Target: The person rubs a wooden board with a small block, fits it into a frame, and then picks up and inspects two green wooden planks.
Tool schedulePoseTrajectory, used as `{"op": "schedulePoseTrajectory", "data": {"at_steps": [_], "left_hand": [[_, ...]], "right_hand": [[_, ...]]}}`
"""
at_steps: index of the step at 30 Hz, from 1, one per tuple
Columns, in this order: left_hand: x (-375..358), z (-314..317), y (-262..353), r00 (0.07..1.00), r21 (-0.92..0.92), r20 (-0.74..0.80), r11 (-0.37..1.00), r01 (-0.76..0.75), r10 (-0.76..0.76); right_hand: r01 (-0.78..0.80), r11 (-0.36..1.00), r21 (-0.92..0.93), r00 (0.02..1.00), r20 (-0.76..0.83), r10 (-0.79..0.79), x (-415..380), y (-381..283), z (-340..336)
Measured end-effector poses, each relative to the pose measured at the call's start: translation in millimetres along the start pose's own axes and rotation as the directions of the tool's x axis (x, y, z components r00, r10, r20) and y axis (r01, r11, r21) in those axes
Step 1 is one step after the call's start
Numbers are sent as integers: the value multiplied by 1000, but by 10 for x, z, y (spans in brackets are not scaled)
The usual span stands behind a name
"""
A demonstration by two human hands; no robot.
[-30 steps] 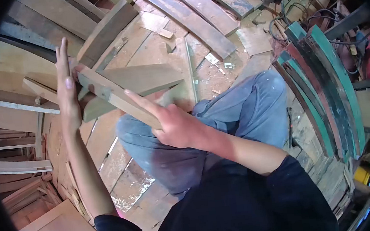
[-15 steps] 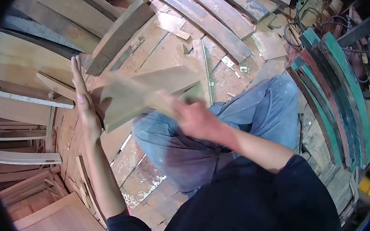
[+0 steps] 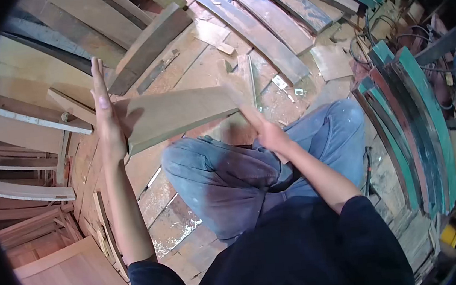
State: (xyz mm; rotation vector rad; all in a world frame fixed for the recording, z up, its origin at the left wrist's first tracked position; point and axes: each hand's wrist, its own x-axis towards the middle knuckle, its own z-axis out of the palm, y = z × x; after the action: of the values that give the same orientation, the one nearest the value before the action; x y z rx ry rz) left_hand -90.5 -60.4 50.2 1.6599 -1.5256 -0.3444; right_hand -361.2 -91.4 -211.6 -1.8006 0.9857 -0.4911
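Observation:
A thick wooden board (image 3: 175, 112) lies across in front of my crossed legs, its broad face up. Against its left end stands my left hand (image 3: 107, 118), palm flat to the end and fingers stretched out straight. At the other side, my right hand (image 3: 272, 136) is wrapped around a pale wooden stick (image 3: 249, 113). The stick slants up and left from my fist, and its blurred far part is close by the right end of the board. A short part of it shows below the fist.
Curved timber pieces (image 3: 250, 36) lie on the dusty plank floor ahead. A stack of green-edged curved pieces (image 3: 421, 124) stands at the right, with cables (image 3: 364, 41) behind it. Boards and wooden panels (image 3: 79, 278) crowd the left side. Small offcuts lie about the floor.
My right hand has swung right with the stick, from over the middle of the board to its right end. My left hand stays at the left end.

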Motion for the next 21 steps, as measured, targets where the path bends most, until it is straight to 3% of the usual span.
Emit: {"op": "schedulePoseTrajectory", "data": {"at_steps": [2, 4, 5, 7, 10, 11, 13, 15, 16, 17, 18, 19, 21], "left_hand": [[55, -17, 5, 1000, -7, 22, 1000, -20, 20], [128, 63, 96, 999, -29, 48, 999, -23, 24], [215, 134, 162, 998, -45, 53, 998, -41, 43], [299, 280, 261, 999, -16, -9, 999, -50, 49], [475, 283, 322, 989, 235, 37, 961, -145, 140], [520, 273, 335, 985, 320, 56, 931, -175, 165], [579, 294, 234, 980, 491, 56, 849, -194, 192], [650, 447, 361, 972, 486, 24, 847, -214, 232], [708, 533, 429, 939, 579, 88, 750, -319, 332], [775, 692, 472, 919, 589, 77, 727, -354, 386], [1025, 857, 434, 958, 741, 169, 611, -277, 230], [1073, 1028, 642, 970, 637, 154, 731, -244, 189], [1216, 1394, 900, 982, 451, 121, 874, -183, 143]], "right_hand": [[52, 998, -26, 997, -48, -53, 97, 181, 77], [31, 997, 76, 999, -16, -30, 2, -178, 65], [-45, 986, 162, 998, 48, 37, -6, -751, -125], [229, 941, 251, 973, -24, -231, -85, -1347, -260], [49, 988, 144, 996, 63, -58, -66, -1415, -306], [93, 938, 333, 996, -14, -93, -65, -1059, -215], [333, 939, 87, 918, -257, -302, 150, 280, 215], [-19, 996, 90, 995, -94, 27, 14, 459, 104], [-289, 931, 224, 955, 126, 267, -33, 187, -164], [-345, 870, 352, 936, 197, 292, -76, 83, -284], [-403, 792, 459, 912, 271, 308, -67, 0, -391], [-452, 704, 548, 889, 338, 307, 9, -130, -549], [-307, 628, 715, 949, 282, 143, -141, -505, -947]]}}
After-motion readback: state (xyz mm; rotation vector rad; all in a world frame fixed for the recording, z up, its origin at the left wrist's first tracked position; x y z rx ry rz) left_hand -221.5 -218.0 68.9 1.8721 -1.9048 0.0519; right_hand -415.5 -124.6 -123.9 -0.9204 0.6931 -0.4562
